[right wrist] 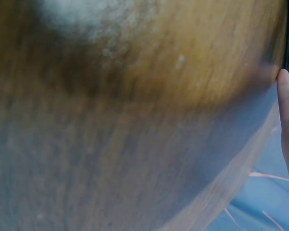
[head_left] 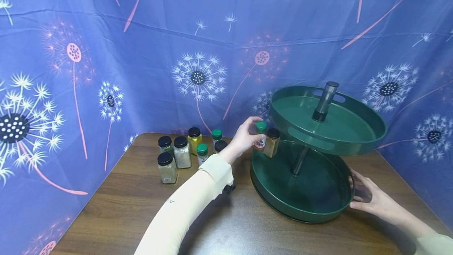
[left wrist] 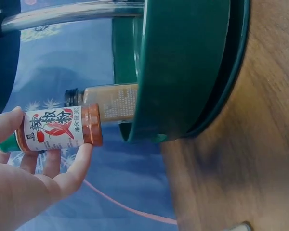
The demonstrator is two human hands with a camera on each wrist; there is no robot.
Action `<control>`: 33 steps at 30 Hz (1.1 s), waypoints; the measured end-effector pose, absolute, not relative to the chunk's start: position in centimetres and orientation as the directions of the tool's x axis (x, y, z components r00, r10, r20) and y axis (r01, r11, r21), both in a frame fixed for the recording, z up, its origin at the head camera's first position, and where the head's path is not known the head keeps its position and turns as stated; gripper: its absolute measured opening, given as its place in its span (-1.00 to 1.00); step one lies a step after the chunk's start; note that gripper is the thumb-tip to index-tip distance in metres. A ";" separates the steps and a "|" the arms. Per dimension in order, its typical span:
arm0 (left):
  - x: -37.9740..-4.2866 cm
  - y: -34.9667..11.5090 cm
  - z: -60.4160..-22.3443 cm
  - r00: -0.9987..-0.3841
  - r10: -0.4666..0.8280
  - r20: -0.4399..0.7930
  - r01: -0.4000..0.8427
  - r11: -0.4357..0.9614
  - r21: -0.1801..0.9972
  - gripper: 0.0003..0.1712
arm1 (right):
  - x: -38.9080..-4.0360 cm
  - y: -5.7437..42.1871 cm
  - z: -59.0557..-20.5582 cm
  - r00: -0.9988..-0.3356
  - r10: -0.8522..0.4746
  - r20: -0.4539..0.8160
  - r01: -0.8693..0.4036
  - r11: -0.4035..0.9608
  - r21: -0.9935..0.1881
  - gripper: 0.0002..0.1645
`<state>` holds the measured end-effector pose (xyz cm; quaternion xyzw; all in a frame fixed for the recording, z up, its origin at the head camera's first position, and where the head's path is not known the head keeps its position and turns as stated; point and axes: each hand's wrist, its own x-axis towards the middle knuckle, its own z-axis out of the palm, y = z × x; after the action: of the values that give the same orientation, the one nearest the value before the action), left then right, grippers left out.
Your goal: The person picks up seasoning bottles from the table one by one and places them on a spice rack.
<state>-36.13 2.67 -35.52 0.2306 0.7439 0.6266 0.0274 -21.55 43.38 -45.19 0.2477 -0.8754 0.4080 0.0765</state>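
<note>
1. The chili-powder jar point(left wrist: 55, 129), with its green cap, is in the left hand point(head_left: 244, 137), held between thumb and fingers, its label facing the left wrist camera.
2. Its base is higher than the rim of the lower tray point(head_left: 293, 212), at the tray's back-left edge; whether it is over the tray or just outside is hard to tell.
3. A black-capped brown spice jar point(head_left: 271, 144) stands inside that edge, just beside the chili-powder jar; its foot is hidden by the tray wall in the left wrist view, and contact between the two jars cannot be made out.
4. The right hand point(head_left: 371, 198) has its fingers and thumb apart, touching the lower tray's right edge. Some fingertips are hidden, and the right wrist view cuts the hand off.
5. The upper tray point(head_left: 301, 115) sits tilted on the post point(head_left: 327, 97), covering part of the lower tray's back.
6. Toward the worktop's point(head_left: 116, 211) back-left corner stand more jars, including a pale-filled jar point(head_left: 182, 156), a yellow-filled jar point(head_left: 195, 141) and a green-capped jar point(head_left: 202, 153) partly behind the left sleeve point(head_left: 187, 200).
7. A dark object point(head_left: 229, 187) is mostly hidden by that sleeve.
</note>
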 end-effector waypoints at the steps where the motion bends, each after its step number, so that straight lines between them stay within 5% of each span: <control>1: -36.1 2.7 -35.6 -0.891 0.383 0.245 0.307 0.110 0.945 -0.38 | -21.6 43.4 -45.1 -0.864 -0.373 0.337 -0.498 0.541 -0.678 0.16; 33: -35.2 4.9 -38.6 -0.848 0.438 0.299 0.476 0.380 0.793 -0.41 | -21.4 43.1 -44.9 -0.865 -0.372 0.336 -0.497 0.548 -0.673 0.16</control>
<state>-35.15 4.90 -38.61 0.2752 0.8304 0.4840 -0.0199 -21.42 43.07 -44.93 0.2478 -0.8763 0.4059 0.0770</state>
